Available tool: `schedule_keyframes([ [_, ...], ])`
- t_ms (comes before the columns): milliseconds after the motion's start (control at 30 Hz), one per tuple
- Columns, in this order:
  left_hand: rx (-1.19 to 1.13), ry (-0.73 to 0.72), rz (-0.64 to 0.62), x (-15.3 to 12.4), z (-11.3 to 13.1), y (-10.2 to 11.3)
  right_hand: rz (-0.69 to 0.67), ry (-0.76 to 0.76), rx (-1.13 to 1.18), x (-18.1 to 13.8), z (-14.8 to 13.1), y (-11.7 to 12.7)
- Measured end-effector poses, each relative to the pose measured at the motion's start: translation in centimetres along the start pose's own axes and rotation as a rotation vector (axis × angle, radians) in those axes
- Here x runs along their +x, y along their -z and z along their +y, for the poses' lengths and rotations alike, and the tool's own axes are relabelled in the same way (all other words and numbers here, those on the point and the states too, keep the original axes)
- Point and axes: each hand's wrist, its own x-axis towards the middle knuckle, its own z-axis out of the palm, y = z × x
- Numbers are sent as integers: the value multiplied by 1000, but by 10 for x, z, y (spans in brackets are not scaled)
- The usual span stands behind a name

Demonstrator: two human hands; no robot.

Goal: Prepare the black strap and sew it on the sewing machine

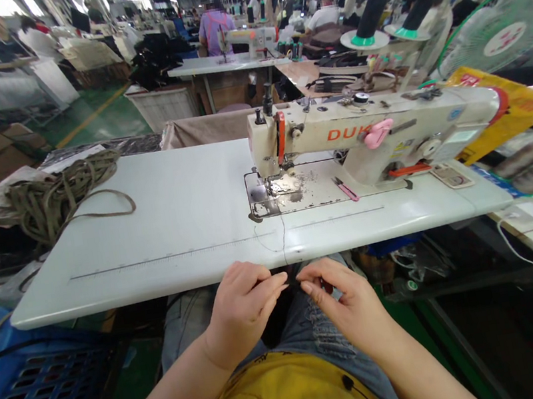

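My left hand [243, 308] and my right hand [345, 298] meet fingertip to fingertip over my lap, just below the front edge of the white sewing table [173, 221]. Both pinch a small dark item [293, 284] that I cannot make out; a thin dark thread [283, 237] runs from it up to the table. The cream sewing machine [368, 136] stands on the table beyond my hands, its needle end at the left.
A heap of olive cord [48, 197] lies at the table's far left. A blue plastic crate [28, 392] sits at lower left. Pink snips [346, 188] lie on the machine bed. Thread cones [380, 3] and a fan [505, 30] stand behind; other workers sit farther back.
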Motion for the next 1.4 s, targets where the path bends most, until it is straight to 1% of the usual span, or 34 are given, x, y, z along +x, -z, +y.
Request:
schedule_keyframes([
  [100, 18, -104, 2, 0, 2, 4, 14, -2, 8, 0, -2, 0],
  [200, 29, -172, -12, -2, 2, 5, 2, 35, -24, 1, -7, -1],
  [400, 67, -190, -37, -5, 2, 3, 9, 132, -150, 3, -14, -3],
  [567, 110, -227, -66, 0, 5, 2, 20, 173, -336, 1, -15, -8],
  [700, 146, -199, -55, 5, 9, 0, 91, 229, -512, -1, -14, -15],
  [767, 155, -184, -44, 6, 10, -1, 104, 270, -576, -1, -13, -17],
  [867, 144, -136, -23, 9, 11, -3, 107, 312, -593, -1, -10, -18],
  [967, 127, -79, -31, 11, 11, -4, 97, 326, -589, 0, -9, -17],
  [1167, 124, -73, -38, 11, 13, -8, 81, 393, -735, 1, -11, -21],
  [1233, 126, -81, -41, 10, 13, -9, 75, 390, -732, 1, -10, -23],
  [1333, 113, -94, -50, 9, 12, -8, 59, 342, -675, 1, -4, -22],
  [1400, 94, -79, -42, 7, 9, -7, 99, 298, -641, 2, 1, -17],
])
